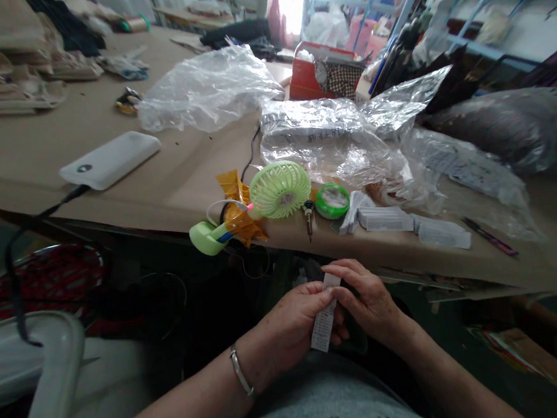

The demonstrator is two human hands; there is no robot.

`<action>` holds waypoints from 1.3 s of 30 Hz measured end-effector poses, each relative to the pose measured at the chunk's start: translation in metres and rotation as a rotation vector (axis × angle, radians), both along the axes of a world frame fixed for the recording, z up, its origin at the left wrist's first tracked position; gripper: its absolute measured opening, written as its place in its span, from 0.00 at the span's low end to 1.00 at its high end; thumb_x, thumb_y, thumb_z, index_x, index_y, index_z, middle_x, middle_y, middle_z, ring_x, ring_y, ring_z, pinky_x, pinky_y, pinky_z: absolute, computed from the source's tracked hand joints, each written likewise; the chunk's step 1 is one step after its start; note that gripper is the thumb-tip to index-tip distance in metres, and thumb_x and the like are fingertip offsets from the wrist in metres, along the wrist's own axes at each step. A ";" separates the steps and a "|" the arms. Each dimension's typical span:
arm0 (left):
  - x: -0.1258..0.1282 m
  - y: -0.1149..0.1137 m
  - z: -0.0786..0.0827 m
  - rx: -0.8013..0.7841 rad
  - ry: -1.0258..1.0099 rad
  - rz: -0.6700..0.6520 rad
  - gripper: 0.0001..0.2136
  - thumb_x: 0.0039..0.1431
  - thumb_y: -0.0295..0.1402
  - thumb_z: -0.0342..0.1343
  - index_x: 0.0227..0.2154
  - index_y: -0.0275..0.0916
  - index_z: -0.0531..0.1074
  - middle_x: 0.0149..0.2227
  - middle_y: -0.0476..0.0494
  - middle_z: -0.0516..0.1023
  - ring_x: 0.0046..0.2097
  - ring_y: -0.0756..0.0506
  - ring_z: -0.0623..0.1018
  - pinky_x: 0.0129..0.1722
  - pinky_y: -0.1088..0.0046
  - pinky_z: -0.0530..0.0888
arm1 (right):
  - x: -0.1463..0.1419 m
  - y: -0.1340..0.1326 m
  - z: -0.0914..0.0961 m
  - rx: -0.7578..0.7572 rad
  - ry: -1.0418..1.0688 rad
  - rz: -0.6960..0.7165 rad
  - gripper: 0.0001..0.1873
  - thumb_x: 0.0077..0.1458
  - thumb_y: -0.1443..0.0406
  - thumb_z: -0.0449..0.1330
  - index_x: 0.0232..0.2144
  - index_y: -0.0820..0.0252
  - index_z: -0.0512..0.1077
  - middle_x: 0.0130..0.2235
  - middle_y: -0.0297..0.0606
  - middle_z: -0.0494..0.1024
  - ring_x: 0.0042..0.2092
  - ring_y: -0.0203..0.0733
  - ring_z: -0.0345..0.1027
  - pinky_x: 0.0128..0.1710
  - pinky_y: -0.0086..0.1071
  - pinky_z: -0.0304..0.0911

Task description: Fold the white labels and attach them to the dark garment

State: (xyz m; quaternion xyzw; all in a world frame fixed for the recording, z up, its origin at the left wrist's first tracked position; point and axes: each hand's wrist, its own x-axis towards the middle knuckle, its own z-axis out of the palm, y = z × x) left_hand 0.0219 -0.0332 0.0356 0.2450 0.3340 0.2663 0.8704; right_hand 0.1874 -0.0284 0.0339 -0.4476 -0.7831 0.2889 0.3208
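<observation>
Together, left hand [294,321], right hand [369,296], fingers [349,275] gripping a printed paper strip [323,324], below the table edge [389,257]

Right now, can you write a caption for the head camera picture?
Left hand and right hand hold a printed white paper strip below a table bearing a green handheld fan.

- White power bank [110,161] trailing a black cable [38,219] on a brown-covered worktable [25,147]
- Mint-green handheld fan [280,190] bound with amber tape [241,213] at the table's edge
- Crumpled clear plastic bags [207,89] heaped beyond the fan
- Red box [302,85] behind the bags
</observation>
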 end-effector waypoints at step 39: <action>-0.019 0.042 0.010 0.885 0.738 0.386 0.08 0.55 0.31 0.52 0.25 0.39 0.74 0.23 0.50 0.74 0.28 0.49 0.71 0.30 0.76 0.64 | -0.039 0.044 0.007 -0.231 0.327 -0.226 0.09 0.52 0.61 0.57 0.25 0.61 0.70 0.24 0.31 0.68 0.27 0.34 0.60 0.27 0.25 0.57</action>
